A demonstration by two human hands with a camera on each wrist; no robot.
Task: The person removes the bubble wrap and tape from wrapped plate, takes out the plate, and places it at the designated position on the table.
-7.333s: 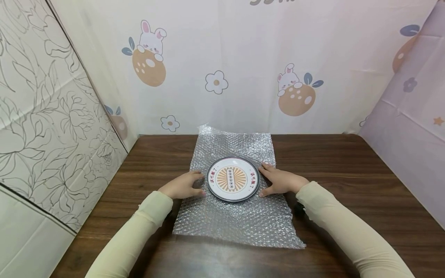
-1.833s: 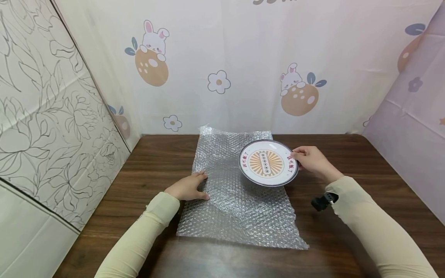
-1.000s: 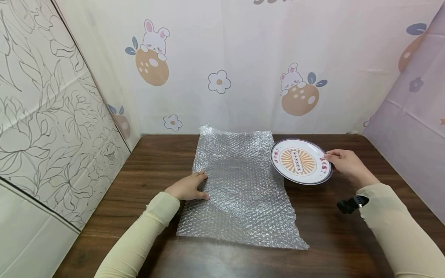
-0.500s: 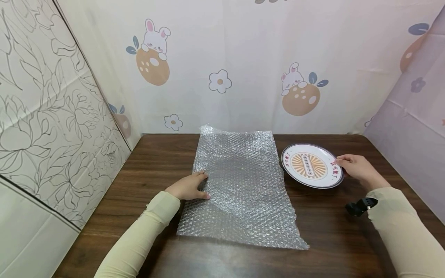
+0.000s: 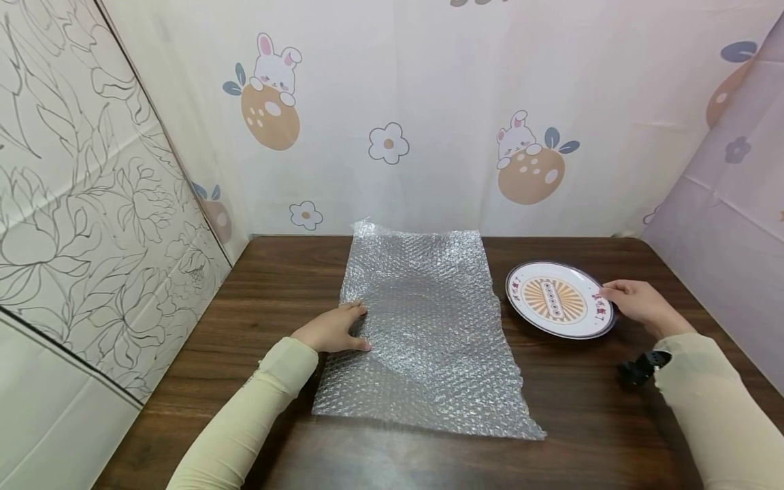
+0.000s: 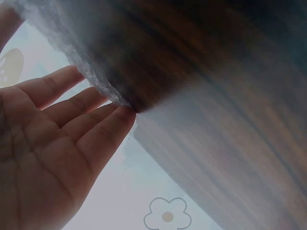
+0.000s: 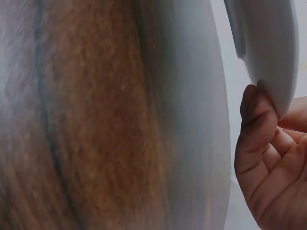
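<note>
A white plate (image 5: 556, 301) with a dark rim, an orange sunburst and red characters is at the right of the table, tilted slightly toward the right wrist. My right hand (image 5: 640, 305) pinches its right rim, thumb on top and fingers beneath. In the right wrist view the pale underside of the plate (image 7: 273, 52) shows above the fingers. A sheet of clear bubble wrap (image 5: 429, 333) lies flat in the middle. My left hand (image 5: 332, 329) rests at its left edge, the fingers extended; in the left wrist view the fingertips touch the bubble wrap's edge (image 6: 98, 81).
The dark brown wooden table (image 5: 275, 272) ends at a back curtain (image 5: 429, 102) printed with rabbits and flowers. A floral panel (image 5: 122, 204) stands on the left, a pale lilac curtain (image 5: 735, 224) on the right. A black device (image 5: 640, 367) hangs at the right wrist.
The right hand has lifted the plate off the bubble wrap, carried it right and lowered it toward the table. Both hands lay beside the plate at first; the left hand has stayed near the wrap's edge.
</note>
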